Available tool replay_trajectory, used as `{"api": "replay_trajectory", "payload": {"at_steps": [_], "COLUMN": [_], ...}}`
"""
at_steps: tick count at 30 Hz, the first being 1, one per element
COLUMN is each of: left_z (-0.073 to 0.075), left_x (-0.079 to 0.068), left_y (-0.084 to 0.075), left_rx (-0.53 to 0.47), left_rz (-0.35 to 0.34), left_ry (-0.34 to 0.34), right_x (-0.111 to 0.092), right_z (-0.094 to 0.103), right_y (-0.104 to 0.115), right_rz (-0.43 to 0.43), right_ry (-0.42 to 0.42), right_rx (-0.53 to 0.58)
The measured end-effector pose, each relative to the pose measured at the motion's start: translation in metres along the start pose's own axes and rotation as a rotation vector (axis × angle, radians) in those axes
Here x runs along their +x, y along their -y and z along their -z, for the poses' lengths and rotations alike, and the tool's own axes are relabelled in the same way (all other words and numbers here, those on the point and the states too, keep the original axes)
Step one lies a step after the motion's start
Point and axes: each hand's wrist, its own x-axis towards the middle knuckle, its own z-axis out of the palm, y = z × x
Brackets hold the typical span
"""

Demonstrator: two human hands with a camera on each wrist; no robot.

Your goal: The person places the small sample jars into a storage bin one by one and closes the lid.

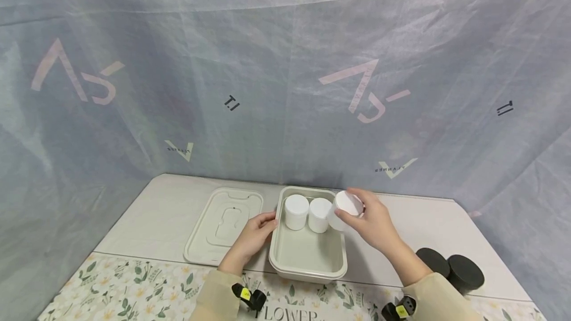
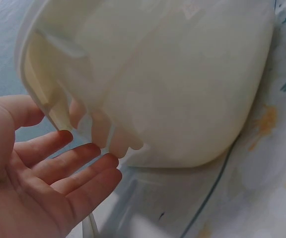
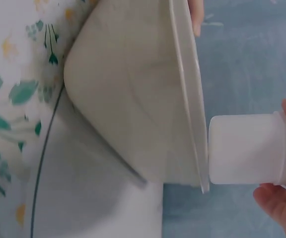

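— What was around you?

— A pale crinkled sheet (image 1: 285, 63) hung behind a white table (image 1: 160, 212) with a floral cloth (image 1: 134, 291).

— And your hands?

— My right hand (image 1: 374, 224) gripped a white jar (image 1: 344, 209), tilted over the far right corner of the cream tub (image 1: 308, 256), beside two jars (image 1: 308, 212) standing inside. My left hand (image 1: 254, 234) lay open-fingered against the tub's left rim.

— Anything else?

— The tub's lid (image 1: 223, 224) to the left; two black lids (image 1: 450, 266) to the right.
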Motion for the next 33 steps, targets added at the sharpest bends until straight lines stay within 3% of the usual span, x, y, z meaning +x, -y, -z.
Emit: {"api": "replay_trajectory", "payload": {"at_steps": [8,18,24,33], "left_z": [0.001,0.002,0.001,0.0], "left_x": [-0.001,-0.002,-0.002,0.001], "left_y": [-0.002,-0.001,-0.002,0.0], "left_rx": [0.012,0.008,-0.007,-0.01], "left_rz": [-0.001,-0.011,-0.012,-0.011], "left_ry": [-0.015,-0.023,-0.011,-0.007], "right_x": [0.0,0.001,0.001,-0.002], "right_z": [-0.027,-0.061,-0.076,-0.092], "right_y": [0.019,0.035,0.038,0.035], "right_rz": [0.074,0.085,0.077,0.145], "right_ry": [-0.003,0.11,0.182,0.213], "right_rx": [0.095,0.166,0.133,0.037]}}
